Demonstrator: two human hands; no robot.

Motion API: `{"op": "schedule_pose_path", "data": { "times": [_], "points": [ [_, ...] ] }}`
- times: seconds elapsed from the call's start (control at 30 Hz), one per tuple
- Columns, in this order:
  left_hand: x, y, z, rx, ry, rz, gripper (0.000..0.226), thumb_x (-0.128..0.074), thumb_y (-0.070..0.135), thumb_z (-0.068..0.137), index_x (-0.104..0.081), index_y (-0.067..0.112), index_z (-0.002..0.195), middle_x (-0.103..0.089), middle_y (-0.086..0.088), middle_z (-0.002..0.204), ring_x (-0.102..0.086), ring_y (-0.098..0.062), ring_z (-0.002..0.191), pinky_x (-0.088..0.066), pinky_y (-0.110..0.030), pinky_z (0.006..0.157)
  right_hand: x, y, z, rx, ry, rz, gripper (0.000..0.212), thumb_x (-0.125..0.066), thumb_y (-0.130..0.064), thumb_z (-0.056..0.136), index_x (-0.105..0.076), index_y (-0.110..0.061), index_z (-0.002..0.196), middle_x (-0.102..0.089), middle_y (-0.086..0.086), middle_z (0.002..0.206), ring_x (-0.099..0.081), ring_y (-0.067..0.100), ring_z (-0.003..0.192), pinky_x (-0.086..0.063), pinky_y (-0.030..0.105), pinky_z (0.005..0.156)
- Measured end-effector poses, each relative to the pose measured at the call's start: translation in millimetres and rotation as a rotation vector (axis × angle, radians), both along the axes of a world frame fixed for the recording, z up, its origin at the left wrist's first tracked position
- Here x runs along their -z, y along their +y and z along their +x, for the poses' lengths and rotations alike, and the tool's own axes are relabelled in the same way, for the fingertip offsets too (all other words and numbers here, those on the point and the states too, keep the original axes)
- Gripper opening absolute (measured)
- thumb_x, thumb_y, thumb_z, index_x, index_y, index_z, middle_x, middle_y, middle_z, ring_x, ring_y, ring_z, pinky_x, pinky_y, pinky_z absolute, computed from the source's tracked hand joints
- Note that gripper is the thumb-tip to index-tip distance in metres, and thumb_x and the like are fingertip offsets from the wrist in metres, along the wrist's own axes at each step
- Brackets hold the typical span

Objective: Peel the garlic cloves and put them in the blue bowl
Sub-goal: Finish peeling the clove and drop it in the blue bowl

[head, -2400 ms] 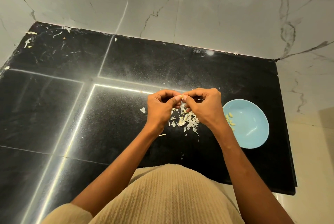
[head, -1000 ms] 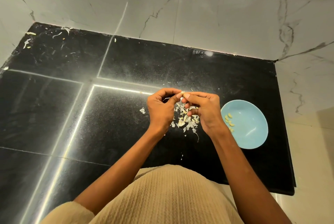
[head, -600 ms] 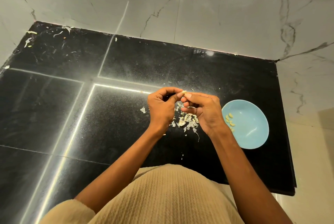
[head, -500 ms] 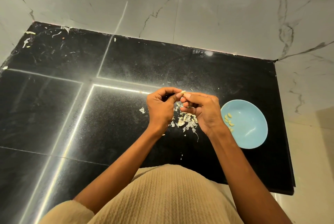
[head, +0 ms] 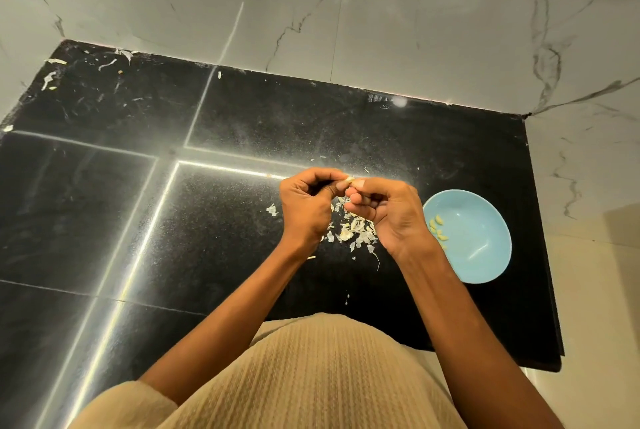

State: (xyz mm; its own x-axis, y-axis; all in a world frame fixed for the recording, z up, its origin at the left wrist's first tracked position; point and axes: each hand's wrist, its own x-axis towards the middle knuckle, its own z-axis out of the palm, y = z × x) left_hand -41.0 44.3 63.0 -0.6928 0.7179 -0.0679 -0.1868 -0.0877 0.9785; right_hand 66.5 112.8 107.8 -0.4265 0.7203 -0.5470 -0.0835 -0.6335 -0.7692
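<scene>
Left hand (head: 304, 206) and right hand (head: 388, 210) meet fingertip to fingertip above the black counter (head: 104, 203), fingers of both curled and pinching one small garlic clove (head: 349, 180) between them, only its pale tip showing. Directly under the hands lies a loose pile of papery garlic skins (head: 353, 232) on the counter, one stray flake (head: 272, 210) just left of the left hand. Blue bowl (head: 485, 255) sits on the counter just right of the right wrist, with a few peeled cloves (head: 437, 227) lying inside along its left side.
</scene>
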Motion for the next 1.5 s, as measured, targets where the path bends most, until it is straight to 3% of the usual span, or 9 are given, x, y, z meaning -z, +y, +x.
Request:
{"op": "schedule_pose_path", "data": {
  "times": [0.17,0.5,0.63,0.77,0.9,1.03,1.13,1.3,1.5],
  "points": [
    [1,-1,2,-0.022,0.006,-0.002,0.023,-0.073,-0.014,0.079,-0.074,0.009,0.082,-0.075,0.004,0.077,-0.072,-0.012,0.077,-0.058,-0.023,0.075,-2,-2,-5,0.065,-0.017,-0.058,0.016,-0.064,0.008,0.081,-0.068,0.019,0.092,-0.071,0.016,0.069,-0.066,0.014,0.054,-0.059,0.024,0.051],
    [-2,2,10,-0.057,-0.032,0.023,0.023,-0.071,-0.014,0.08,-0.074,0.009,0.083,-0.075,0.004,0.078,-0.072,-0.013,0.079,-0.058,-0.024,0.078,-9,-8,-12,0.155,0.002,-0.181,0.011,-0.057,0.007,0.084,-0.068,0.008,0.08,-0.069,0.012,0.065,-0.063,0.011,0.049,-0.058,0.022,0.05],
    [-4,3,9,-0.002,-0.09,0.025,0.02,-0.074,-0.006,0.083,-0.075,0.011,0.092,-0.075,0.0,0.083,-0.071,-0.014,0.081,-0.057,-0.026,0.078,-9,-6,-9,0.158,-0.04,-0.094,0.01,-0.063,0.007,0.081,-0.068,0.004,0.073,-0.065,0.011,0.061,-0.062,0.014,0.049,-0.059,0.024,0.051],
    [-2,1,4,0.184,-0.044,-0.028,0.032,-0.069,-0.005,0.088,-0.074,0.016,0.111,-0.075,-0.002,0.095,-0.071,-0.016,0.094,-0.057,-0.032,0.088,-8,-6,-6,0.147,-0.167,0.079,0.013,-0.069,0.011,0.079,-0.072,0.003,0.068,-0.066,0.012,0.058,-0.063,0.013,0.047,-0.059,0.026,0.05],
    [-4,0,0,0.27,-0.046,-0.03,0.017,-0.067,0.001,0.091,-0.075,0.005,0.105,-0.077,-0.01,0.098,-0.073,-0.021,0.092,-0.058,-0.032,0.083,-6,-3,-4,0.103,-0.258,0.21,0.004,-0.07,0.012,0.077,-0.073,0.009,0.074,-0.064,0.014,0.058,-0.061,0.015,0.047,-0.056,0.026,0.048],
    [-4,3,-5,0.241,-0.072,-0.09,0.009,-0.071,0.004,0.089,-0.076,0.01,0.093,-0.077,-0.005,0.087,-0.071,-0.018,0.081,-0.057,-0.03,0.071,-4,-3,-2,0.052,-0.279,0.274,0.008,-0.073,0.008,0.078,-0.074,0.004,0.072,-0.067,0.016,0.061,-0.062,0.018,0.046,-0.057,0.028,0.048],
    [-3,4,-4,0.227,-0.165,-0.089,0.009,-0.069,0.003,0.091,-0.076,0.007,0.091,-0.076,-0.006,0.082,-0.069,-0.019,0.077,-0.058,-0.033,0.073,-3,-3,-2,0.032,-0.268,0.278,0.006,-0.072,0.007,0.079,-0.074,0.005,0.074,-0.068,0.017,0.062,-0.063,0.019,0.045,-0.057,0.028,0.048],
    [-6,7,1,0.143,-0.443,-0.073,0.009,-0.065,0.003,0.092,-0.073,0.0,0.095,-0.07,-0.007,0.077,-0.063,-0.014,0.066,-0.056,-0.023,0.067,-2,-2,-1,0.025,-0.237,0.265,0.004,-0.071,0.008,0.08,-0.073,0.011,0.077,-0.069,0.019,0.063,-0.062,0.018,0.044,-0.055,0.027,0.047],
    [-9,10,-13,-0.009,-0.597,-0.012,0.01,-0.064,0.0,0.092,-0.071,-0.001,0.099,-0.07,-0.006,0.08,-0.064,-0.011,0.07,-0.056,-0.018,0.067,5,1,7,0.052,-0.249,0.243,0.004,-0.069,0.011,0.08,-0.071,0.01,0.076,-0.067,0.014,0.059,-0.06,0.014,0.043,-0.06,0.031,0.05]
  ]
}}
